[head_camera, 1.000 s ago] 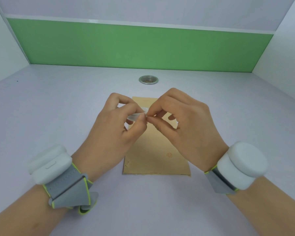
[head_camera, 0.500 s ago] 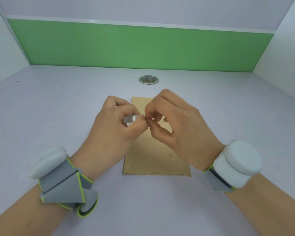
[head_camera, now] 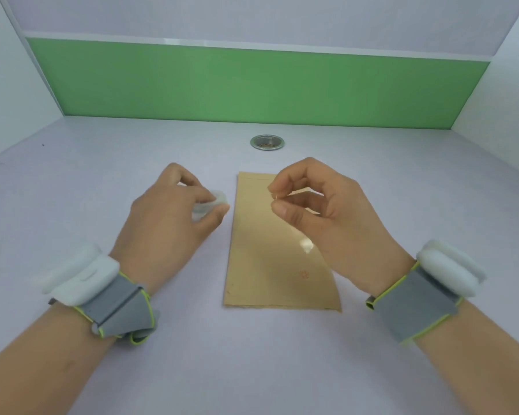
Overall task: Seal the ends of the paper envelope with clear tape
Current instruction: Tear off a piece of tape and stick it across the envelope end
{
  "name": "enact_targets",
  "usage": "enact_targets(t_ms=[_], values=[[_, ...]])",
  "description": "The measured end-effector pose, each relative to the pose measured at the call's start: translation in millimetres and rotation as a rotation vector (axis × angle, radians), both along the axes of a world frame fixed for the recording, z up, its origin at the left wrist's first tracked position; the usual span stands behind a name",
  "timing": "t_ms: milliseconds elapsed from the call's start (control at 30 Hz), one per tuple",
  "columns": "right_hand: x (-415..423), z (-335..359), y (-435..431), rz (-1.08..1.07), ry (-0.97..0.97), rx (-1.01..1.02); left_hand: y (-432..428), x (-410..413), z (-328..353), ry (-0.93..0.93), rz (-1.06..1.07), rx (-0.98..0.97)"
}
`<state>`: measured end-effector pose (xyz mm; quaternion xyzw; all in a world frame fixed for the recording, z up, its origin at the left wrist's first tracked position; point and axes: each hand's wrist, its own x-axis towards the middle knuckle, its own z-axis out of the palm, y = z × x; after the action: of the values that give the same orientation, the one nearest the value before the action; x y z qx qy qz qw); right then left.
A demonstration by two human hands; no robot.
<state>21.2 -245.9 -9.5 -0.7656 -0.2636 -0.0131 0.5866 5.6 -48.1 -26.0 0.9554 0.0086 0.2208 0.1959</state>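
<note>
A brown paper envelope [head_camera: 261, 265] lies flat on the white table [head_camera: 252, 354], its long side running away from me. My left hand [head_camera: 165, 226] is just left of the envelope and grips a small roll of clear tape [head_camera: 212, 203] between thumb and fingers. My right hand [head_camera: 330, 223] hovers over the envelope's upper right part, thumb and forefinger pinched on the tape's free end [head_camera: 277, 198]. A glossy glint on the clear tape strip [head_camera: 306, 245] shows over the envelope below that hand. The strip itself is hard to trace.
A round metal grommet [head_camera: 267, 142] is set into the table behind the envelope. A green panel [head_camera: 252, 91] and white side walls close in the desk. Both wrists wear grey straps with white pods.
The hands, pinched together over the envelope before, have moved apart: the left went left with the roll, and the right stayed over the envelope holding the tape end.
</note>
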Motion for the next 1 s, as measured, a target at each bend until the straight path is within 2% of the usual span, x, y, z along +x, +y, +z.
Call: enact_targets(t_ms=[100,233,467,533,600,667,800,1000], values=[[2,4,-5,0.044,0.103,0.098,5,0,-2,0.036,0.013,0.086],[1,9,-9,0.116,0.173,0.076,5,-1,1,0.005,0.034,0.067],[-1,15,-11,0.124,0.189,0.046,4,-2,2,-0.026,-0.008,0.066],[-3,17,-10,0.115,0.164,0.011,-5,-5,11,-0.086,-0.153,-0.08],[-4,18,-8,0.107,0.131,-0.031,-17,-13,21,-0.033,-0.38,-0.371],[-6,19,-7,0.105,0.102,-0.061,-27,-19,23,0.025,-0.468,-0.537],[-7,19,-6,0.096,0.072,-0.092,-31,-18,18,0.015,-0.453,-0.638],[-3,18,-9,0.07,0.055,-0.103,-32,-16,14,-0.008,-0.456,-0.666]])
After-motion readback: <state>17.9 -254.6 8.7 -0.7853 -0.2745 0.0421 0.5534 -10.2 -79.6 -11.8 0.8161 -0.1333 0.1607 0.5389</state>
